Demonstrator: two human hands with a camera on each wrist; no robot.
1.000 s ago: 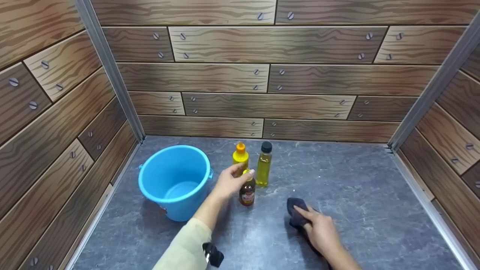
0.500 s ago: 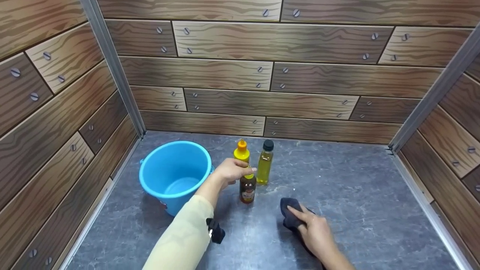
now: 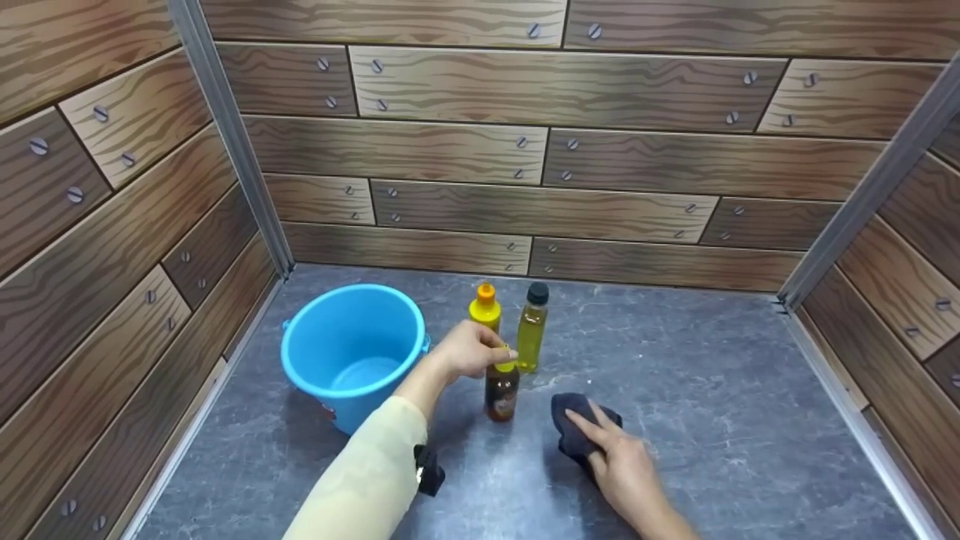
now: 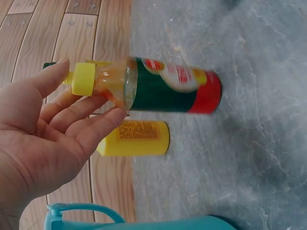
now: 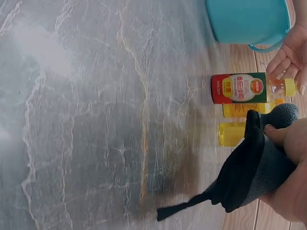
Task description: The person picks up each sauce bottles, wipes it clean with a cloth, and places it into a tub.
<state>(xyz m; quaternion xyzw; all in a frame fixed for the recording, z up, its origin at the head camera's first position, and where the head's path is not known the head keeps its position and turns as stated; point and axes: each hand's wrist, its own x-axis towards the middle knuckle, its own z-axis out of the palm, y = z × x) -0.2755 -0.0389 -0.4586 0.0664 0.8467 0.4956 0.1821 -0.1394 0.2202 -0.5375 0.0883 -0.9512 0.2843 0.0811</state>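
Observation:
A dark sauce bottle (image 3: 501, 395) with a yellow cap stands in front of two other bottles. My left hand (image 3: 465, 349) pinches it at the cap, thumb at the nozzle and fingers behind the neck; its red and green label (image 4: 168, 84) shows in the left wrist view. Behind it are a yellow squeeze bottle (image 3: 484, 309) with an orange cap, partly covered by the hand, and a clear bottle of yellowish oil (image 3: 530, 341) with a black cap. To the right, my right hand (image 3: 626, 472) grips a bunched dark cloth (image 3: 571, 426) low over the table, one corner trailing.
A light blue bucket (image 3: 352, 397) stands left of the bottles, close beside the left forearm. Wood-patterned walls (image 3: 405, 150) with metal corner strips enclose the grey marbled tabletop (image 3: 712, 360) at the back and both sides.
The left hand has closed on the sauce bottle's cap, and the bottle has shifted slightly toward me and right. My right hand has slid a little left with the cloth.

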